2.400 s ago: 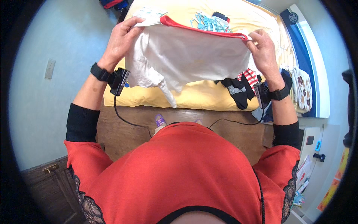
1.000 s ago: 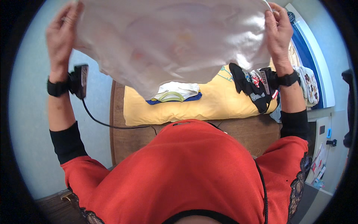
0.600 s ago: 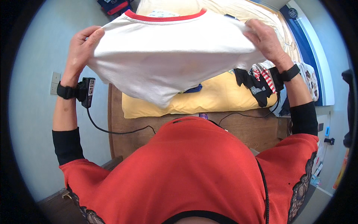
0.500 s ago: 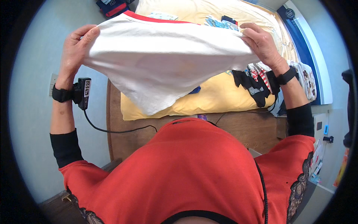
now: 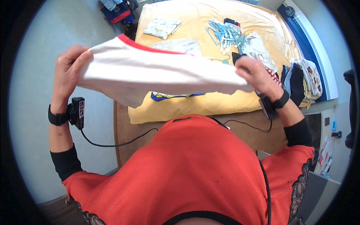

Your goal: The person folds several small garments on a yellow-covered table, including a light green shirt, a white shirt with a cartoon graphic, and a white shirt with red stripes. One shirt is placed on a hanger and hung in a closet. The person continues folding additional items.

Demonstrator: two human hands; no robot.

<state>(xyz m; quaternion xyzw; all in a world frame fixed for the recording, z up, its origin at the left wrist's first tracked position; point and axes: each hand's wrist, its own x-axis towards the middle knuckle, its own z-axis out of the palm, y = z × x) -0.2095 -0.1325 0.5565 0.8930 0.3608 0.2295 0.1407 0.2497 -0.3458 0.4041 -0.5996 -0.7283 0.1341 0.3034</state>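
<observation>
A white shirt (image 5: 157, 73) with a red neckband is stretched in the air between my hands, above the near part of the bed. My left hand (image 5: 69, 67) grips it at one shoulder end, thumb on top. At the opposite end, my right hand (image 5: 255, 75) is closed on the cloth, slightly blurred. The red band runs along the upper edge, and the lower part hangs in folds. Beneath the shirt, a blue-and-yellow garment (image 5: 161, 96) on the bed is mostly hidden.
The bed (image 5: 225, 105) has a yellow sheet. Blue and white hangers (image 5: 227, 35) lie in a heap toward the back, with a folded patterned cloth (image 5: 163, 28) to their left. Piled clothes (image 5: 309, 80) line the right edge. Cables (image 5: 120, 145) run from the devices on my wrists.
Both hands have come down with the shirt, and its hanging lower part has swung up and looks shorter. More of the bed, including the hangers and patterned cloth, now shows.
</observation>
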